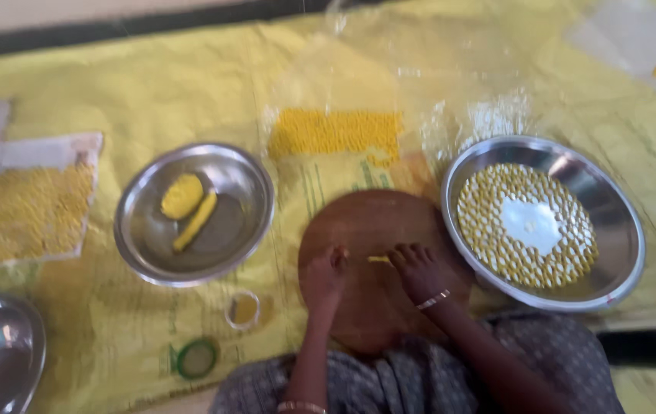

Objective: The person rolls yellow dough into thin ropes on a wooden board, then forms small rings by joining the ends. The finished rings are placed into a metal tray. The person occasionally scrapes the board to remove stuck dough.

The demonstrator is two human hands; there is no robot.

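Two hands — left hand (325, 270), right hand (418, 270) — dough strip (378, 259) crosswise

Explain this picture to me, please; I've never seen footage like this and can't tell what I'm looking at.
It is one view, from a camera worn on a person's head, looking down at their own bare hands. The left hand and right hand work a small yellow piece on a round wooden board. Right of it, a steel plate holds rows of small yellow pieces. Left, a steel bowl holds two yellow lumps. All lies on a yellow sheet. The picture is blurred, so the grip is unclear.
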